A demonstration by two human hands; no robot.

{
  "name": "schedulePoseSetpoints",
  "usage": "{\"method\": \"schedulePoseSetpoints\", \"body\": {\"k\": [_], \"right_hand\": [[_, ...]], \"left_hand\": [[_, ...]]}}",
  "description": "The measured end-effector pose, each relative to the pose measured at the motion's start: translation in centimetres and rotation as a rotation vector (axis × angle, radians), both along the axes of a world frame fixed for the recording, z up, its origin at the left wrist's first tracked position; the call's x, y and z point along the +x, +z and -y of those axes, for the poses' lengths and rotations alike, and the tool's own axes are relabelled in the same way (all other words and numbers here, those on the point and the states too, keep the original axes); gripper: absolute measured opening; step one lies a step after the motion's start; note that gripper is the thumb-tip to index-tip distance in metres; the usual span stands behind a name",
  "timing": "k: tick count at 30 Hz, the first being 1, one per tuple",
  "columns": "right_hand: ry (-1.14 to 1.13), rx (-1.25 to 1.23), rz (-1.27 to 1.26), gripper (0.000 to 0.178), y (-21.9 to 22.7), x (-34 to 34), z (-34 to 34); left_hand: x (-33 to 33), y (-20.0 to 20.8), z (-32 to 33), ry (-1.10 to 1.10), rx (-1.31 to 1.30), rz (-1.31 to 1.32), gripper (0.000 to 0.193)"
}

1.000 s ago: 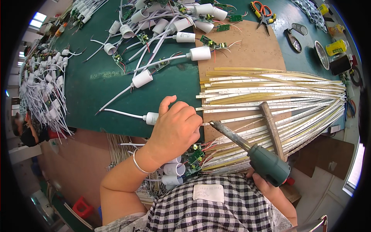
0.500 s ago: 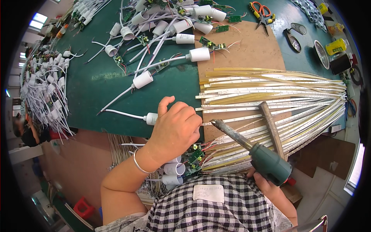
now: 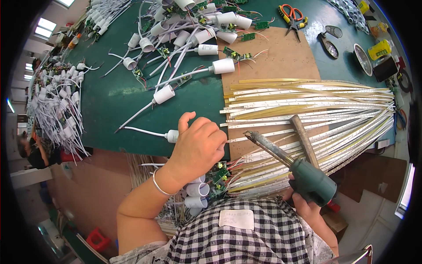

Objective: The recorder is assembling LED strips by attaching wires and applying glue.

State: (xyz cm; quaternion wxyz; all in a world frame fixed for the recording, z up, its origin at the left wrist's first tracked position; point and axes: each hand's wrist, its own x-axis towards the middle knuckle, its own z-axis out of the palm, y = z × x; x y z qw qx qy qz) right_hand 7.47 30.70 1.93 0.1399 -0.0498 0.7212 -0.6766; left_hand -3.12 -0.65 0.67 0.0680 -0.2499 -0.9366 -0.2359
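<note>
My left hand [image 3: 198, 143] is closed in a pinch above the edge of the green table. Its fingertips meet the end of one white LED strip [image 3: 241, 139]; what is pinched is hidden behind the fingers. A white cylindrical lamp housing [image 3: 172, 136] with a white cable lies just left of that hand, partly covered by it. My right hand [image 3: 305, 205] is wrapped round the green handle of a soldering iron [image 3: 314, 182]. The iron's metal tip points up and left, a short way right of my left fingertips and apart from them.
Many LED strips [image 3: 307, 104] fan over a brown board [image 3: 272, 57], a wooden bar [image 3: 304, 140] across them. White lamp housings with circuit boards [image 3: 238, 53] pile at the back. Orange-handled pliers [image 3: 292, 20], a metal bowl [image 3: 363, 60] and a yellow bottle [image 3: 380, 49] stand far right.
The soldering iron in my right hand has moved a little right and up, its tip drawing away from the strip end. My left hand keeps its pinch in nearly the same place.
</note>
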Motion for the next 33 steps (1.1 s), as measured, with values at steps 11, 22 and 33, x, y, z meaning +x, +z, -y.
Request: {"method": "schedulePoseSetpoints", "body": {"k": [11, 22, 33], "right_hand": [[-0.271, -0.028, 0.089, 0.047, 0.1, 0.7, 1.4], [-0.18, 0.012, 0.141, 0.049, 0.4, 0.6, 0.2], [-0.229, 0.015, 0.127, 0.048, 0.8, 0.4, 1.4]], "left_hand": [[0.4, 0.6, 0.4, -0.009, 0.045, 0.108, 0.008], [-6.5, 3.8, 13.8, 0.307, -0.147, -0.327, 0.025], [-11.3, 0.7, 20.5, -0.052, -0.481, -0.373, 0.018]]}}
